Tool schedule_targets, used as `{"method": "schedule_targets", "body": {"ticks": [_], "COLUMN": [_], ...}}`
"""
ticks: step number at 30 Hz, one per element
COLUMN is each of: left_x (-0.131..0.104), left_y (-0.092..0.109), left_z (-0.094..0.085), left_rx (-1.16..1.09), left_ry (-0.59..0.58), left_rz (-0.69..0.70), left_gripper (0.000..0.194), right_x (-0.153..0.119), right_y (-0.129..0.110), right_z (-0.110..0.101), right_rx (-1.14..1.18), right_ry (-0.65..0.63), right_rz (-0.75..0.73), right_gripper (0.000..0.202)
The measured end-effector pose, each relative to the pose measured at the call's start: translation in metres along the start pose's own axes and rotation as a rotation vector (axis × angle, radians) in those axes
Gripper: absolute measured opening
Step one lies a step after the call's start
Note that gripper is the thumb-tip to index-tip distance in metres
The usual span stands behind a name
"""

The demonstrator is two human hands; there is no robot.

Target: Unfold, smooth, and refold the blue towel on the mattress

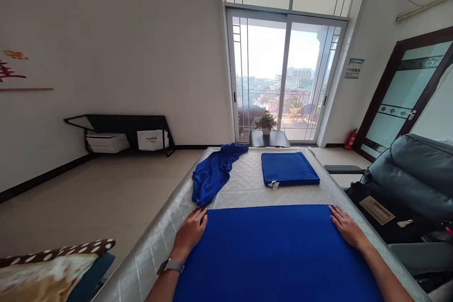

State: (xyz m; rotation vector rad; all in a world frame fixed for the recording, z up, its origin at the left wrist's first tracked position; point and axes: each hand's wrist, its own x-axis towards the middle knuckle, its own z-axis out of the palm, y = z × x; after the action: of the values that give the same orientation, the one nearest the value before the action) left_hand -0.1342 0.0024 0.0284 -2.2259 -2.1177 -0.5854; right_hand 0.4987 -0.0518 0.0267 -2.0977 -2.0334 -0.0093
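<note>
A large blue cloth (pixel 272 250) lies spread flat on a white quilted mattress (pixel 240 191). My left hand (pixel 192 227) rests at its far left corner, fingers stretched forward and the thumb apart. At the opposite far corner, my right hand (pixel 347 227) lies with its fingers flat on the cloth's edge. Beyond the cloth, to the right, sits a neatly folded stack of blue cloth (pixel 290 167) with white tags at its near edge. A crumpled blue cloth (pixel 214 172) lies at the mattress's left side, close to my left hand.
A potted plant (pixel 266 121) stands on a black chair (pixel 269 138) past the mattress's far end, before sliding glass doors (pixel 258 66). To the right is a dark armchair (pixel 421 170) with a black bag on it. Patterned bedding (pixel 53 269) shows at lower left.
</note>
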Motion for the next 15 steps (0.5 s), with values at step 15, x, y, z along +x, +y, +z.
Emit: {"method": "schedule_targets", "body": {"ticks": [15], "left_x": [-0.002], "left_y": [0.003], "left_z": [-0.007], "left_rx": [-0.059], "left_ry": [0.0], "left_rz": [0.002], "left_gripper": [0.048], "right_x": [0.021], "right_y": [-0.247], "right_z": [-0.006], "right_rx": [0.081], "right_ry": [-0.024], "right_rz": [-0.379], "right_gripper": [0.061]}}
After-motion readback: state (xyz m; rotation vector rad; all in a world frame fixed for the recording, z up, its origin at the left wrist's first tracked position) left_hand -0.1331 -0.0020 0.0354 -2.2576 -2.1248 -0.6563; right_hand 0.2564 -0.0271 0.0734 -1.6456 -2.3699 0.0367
